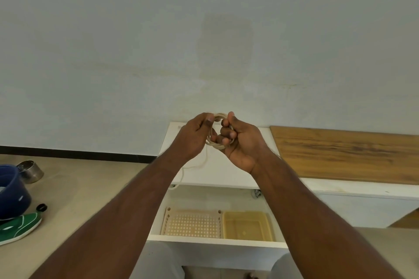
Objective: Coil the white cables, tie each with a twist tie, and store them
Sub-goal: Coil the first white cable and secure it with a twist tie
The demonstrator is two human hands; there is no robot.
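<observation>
Head view, white cable (218, 145) coiled btwn hands

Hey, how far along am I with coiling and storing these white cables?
Early, by the look of it. Nothing is stored yet: the perforated tray and the yellowish tray in the open drawer show no cables. In hand: the left hand and right hand hold a partly wound white cable, its tail hanging loose. Left: finish the coil, tie it, store it. No twist tie is visible.
</observation>
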